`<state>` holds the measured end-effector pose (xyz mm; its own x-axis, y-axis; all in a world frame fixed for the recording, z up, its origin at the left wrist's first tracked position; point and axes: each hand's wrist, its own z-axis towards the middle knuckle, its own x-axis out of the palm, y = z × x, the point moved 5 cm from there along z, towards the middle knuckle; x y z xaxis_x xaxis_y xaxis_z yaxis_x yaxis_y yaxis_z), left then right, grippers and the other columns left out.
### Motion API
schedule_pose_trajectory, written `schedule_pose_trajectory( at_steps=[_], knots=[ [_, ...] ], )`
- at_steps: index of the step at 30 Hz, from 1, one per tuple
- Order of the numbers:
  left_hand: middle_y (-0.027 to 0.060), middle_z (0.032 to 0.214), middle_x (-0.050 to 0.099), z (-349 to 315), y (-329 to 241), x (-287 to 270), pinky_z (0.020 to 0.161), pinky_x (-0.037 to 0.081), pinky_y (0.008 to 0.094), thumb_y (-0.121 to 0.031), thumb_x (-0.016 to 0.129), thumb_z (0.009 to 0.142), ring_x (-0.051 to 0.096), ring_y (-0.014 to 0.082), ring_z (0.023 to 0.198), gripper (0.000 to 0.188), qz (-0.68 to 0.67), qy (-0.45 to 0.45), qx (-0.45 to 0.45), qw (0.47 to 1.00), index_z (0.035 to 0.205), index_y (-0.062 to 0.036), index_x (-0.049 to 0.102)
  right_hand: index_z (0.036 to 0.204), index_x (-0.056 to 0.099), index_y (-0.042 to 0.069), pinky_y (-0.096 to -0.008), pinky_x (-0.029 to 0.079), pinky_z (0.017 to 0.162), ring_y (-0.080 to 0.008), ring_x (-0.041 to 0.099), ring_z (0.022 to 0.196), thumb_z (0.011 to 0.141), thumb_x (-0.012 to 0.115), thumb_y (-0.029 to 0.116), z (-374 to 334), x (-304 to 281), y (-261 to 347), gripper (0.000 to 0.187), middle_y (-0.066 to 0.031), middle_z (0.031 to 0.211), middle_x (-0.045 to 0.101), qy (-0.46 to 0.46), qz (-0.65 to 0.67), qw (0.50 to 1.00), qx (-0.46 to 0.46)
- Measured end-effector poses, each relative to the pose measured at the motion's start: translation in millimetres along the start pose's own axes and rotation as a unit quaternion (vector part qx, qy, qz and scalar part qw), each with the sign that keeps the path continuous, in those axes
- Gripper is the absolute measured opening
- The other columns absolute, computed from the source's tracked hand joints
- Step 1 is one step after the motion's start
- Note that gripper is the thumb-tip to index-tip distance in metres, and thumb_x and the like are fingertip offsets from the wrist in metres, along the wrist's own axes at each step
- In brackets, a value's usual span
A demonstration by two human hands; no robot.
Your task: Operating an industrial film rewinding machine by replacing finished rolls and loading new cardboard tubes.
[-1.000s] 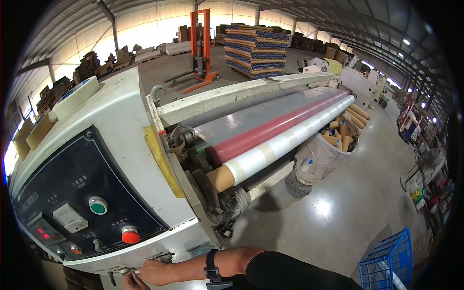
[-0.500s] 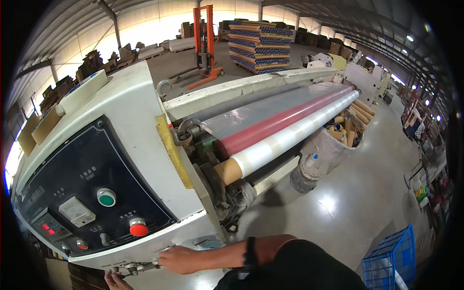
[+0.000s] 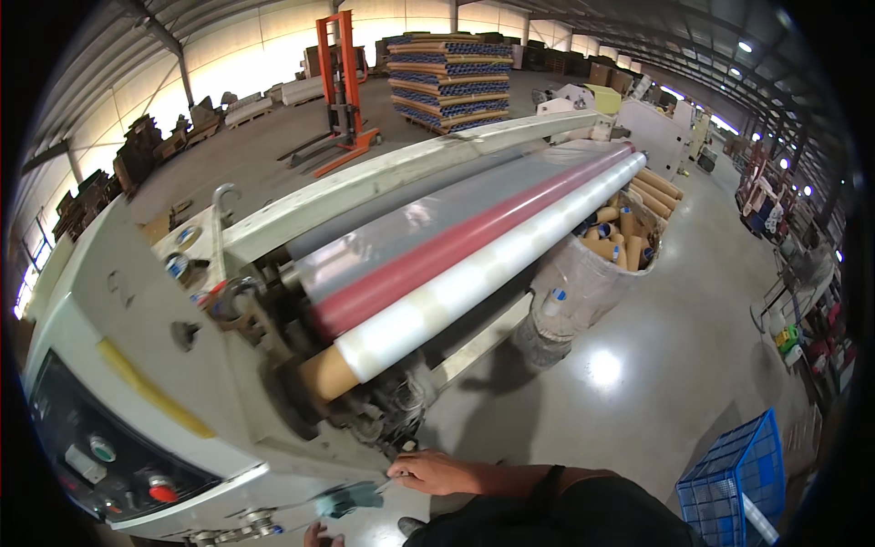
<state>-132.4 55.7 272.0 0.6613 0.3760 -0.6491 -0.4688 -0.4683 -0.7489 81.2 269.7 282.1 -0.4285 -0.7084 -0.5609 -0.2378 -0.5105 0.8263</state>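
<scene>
White metal roller machine [image 3: 137, 305] stretches from the left foreground toward the far right of a warehouse floor, its dark, glossy control panel [image 3: 128, 456] bearing a round green button [image 3: 102, 448] and a domed red button [image 3: 162, 490]. Along its near side lies a long white film roll [image 3: 492, 263] on a brown cardboard core [image 3: 326, 374], just beside a smooth red roller [image 3: 478, 232]. A worker's right hand [image 3: 424, 472] is at the machine's lower corner, below the core, with fingers curled; whether they grasp anything cannot be told. The left hand [image 3: 321, 536] shows only its fingers at the lower edge, near the machine's underside, its grip unclear. Beyond the roll stands a plastic-wrapped bin [image 3: 583, 305] of brown tubes [image 3: 629, 223]; a blue plastic basket [image 3: 729, 492] sits at lower right.
</scene>
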Motion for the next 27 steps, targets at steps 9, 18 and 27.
schedule_pose_trajectory(
  at_steps=[9,18,27],
  knots=[
    [0.0206,0.129,0.046,106.5,-364.6,164.3,0.099,0.034,0.0478,-0.014,0.080,0.055,0.042,0.0399,0.118,0.085,0.105,-0.116,0.396,0.905,0.130,-0.0042,0.043,0.107,0.057,0.007,-0.0383,0.047,0.075,-0.0307,0.060,0.086,0.087,0.054,0.023,-169.6,-185.2,-118.6,0.025,-0.0125,0.096,0.060,-0.165,0.020,0.977,0.131],
    [0.0161,0.118,0.048,167.8,-475.5,253.4,0.094,0.036,0.0463,-0.014,0.083,0.046,0.046,0.0346,0.106,0.090,0.313,-0.096,0.378,0.866,0.127,-0.0084,0.044,0.106,0.059,0.005,-0.0324,0.048,0.069,-0.0228,0.062,0.080,0.086,0.059,0.012,-227.5,-343.1,-194.6,0.021,-0.0113,0.091,0.061,-0.263,0.058,0.954,0.135],
    [0.0126,0.101,0.062,221.8,-501.9,239.1,0.085,0.046,0.0416,-0.019,0.086,0.035,0.058,0.0346,0.093,0.084,0.253,0.090,0.309,0.912,0.112,-0.0072,0.057,0.103,0.060,0.002,-0.0255,0.046,0.064,-0.0127,0.059,0.073,0.085,0.058,0.019,-104.7,-617.4,-209.7,0.025,-0.0052,0.084,0.062,-0.348,-0.078,0.931,0.079]
  ],
)
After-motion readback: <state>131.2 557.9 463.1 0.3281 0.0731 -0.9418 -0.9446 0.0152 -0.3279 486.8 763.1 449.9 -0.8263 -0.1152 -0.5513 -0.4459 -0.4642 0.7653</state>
